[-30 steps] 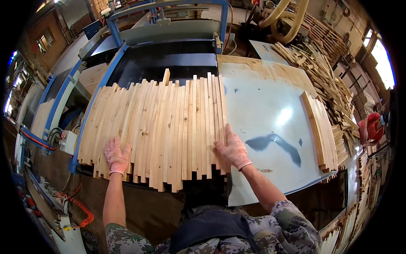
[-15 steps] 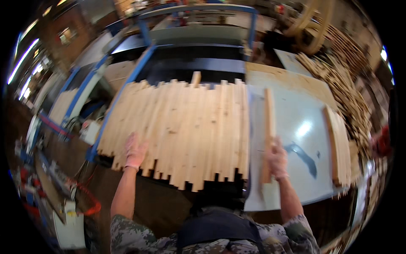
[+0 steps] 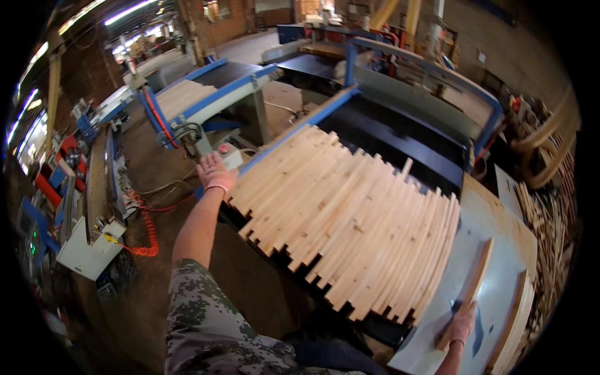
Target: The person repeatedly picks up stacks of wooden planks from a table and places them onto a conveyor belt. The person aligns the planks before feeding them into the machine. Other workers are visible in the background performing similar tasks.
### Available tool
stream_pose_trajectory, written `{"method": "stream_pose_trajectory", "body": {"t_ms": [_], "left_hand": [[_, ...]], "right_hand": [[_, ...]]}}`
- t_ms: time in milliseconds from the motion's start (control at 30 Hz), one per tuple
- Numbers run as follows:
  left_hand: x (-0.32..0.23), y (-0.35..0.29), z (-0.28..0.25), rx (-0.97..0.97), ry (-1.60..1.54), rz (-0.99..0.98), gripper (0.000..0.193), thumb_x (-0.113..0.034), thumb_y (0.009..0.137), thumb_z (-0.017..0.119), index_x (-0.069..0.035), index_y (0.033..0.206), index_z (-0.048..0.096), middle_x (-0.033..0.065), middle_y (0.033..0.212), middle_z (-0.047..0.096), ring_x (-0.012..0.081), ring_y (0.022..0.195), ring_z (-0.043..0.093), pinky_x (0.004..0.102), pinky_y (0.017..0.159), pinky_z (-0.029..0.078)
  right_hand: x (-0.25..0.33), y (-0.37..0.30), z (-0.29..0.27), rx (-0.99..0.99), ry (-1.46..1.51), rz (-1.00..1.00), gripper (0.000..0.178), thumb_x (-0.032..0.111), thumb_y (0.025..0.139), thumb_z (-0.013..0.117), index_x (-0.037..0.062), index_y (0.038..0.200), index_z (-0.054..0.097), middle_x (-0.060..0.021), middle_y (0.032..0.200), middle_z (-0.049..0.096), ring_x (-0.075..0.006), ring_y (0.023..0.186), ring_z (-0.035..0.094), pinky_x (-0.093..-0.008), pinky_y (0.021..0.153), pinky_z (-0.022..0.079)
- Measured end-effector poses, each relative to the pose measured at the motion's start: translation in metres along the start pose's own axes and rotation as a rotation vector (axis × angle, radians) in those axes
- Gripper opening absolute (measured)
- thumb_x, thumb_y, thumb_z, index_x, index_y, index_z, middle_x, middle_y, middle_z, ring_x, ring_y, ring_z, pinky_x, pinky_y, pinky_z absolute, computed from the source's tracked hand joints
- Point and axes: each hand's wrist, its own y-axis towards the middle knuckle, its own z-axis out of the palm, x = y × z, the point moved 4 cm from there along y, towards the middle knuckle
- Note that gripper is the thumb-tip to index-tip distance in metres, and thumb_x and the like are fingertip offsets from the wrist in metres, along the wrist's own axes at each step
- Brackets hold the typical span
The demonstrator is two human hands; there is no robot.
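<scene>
My left hand [image 3: 215,172], in a pale pink glove, reaches out with its fingers spread. It lies beside a small light-coloured control box [image 3: 230,155] with a red button; whether it touches the box I cannot tell. My right hand [image 3: 462,322], gloved too, is closed around the near part of a long wooden strip [image 3: 476,274] over the grey sheet-topped table [image 3: 431,340]. Between my hands many pale wooden strips [image 3: 337,215] lie side by side on the black machine bed, their ends uneven. One strip [image 3: 406,169] juts out past the far edge.
Several more strips [image 3: 514,322] are stacked at the table's right side. A blue frame [image 3: 425,65] spans the bed's far end. Another blue-railed machine [image 3: 219,103] stands to the left, with an orange coiled hose [image 3: 149,234] nearer. Scrap wood [image 3: 550,231] is heaped at far right.
The view has swung left. My left hand has moved off the laid strips to beside the control box. My right hand keeps its hold on the wooden strip over the grey table.
</scene>
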Motion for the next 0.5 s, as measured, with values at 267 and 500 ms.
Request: {"method": "stream_pose_trajectory", "body": {"t_ms": [267, 500], "left_hand": [[-0.005, 0.020, -0.002, 0.103, 0.043, 0.140, 0.103, -0.055, 0.090, 0.072, -0.006, 0.168, 0.027, 0.0177, 0.176, 0.025, 0.0344, 0.164, 0.020, 0.0527, 0.133, 0.012], [0.009, -0.034, 0.026, -0.292, -0.468, 0.313, 0.095, -0.045, 0.089, 0.077, -0.007, 0.166, 0.037, 0.0188, 0.166, 0.045, 0.0372, 0.154, 0.041, 0.0443, 0.129, 0.031]], "right_hand": [[-0.090, 0.044, 0.042, -0.195, -0.028, -0.211, 0.077, 0.014, 0.096, 0.068, 0.0041, 0.166, 0.036, -0.0285, 0.133, 0.070, -0.0454, 0.114, 0.070, -0.0479, 0.101, 0.056], [-0.049, 0.025, 0.066, -0.091, -0.101, -0.127, 0.077, 0.012, 0.098, 0.065, 0.0049, 0.168, 0.031, -0.0270, 0.119, 0.074, -0.0431, 0.103, 0.072, -0.0459, 0.091, 0.058]]}}
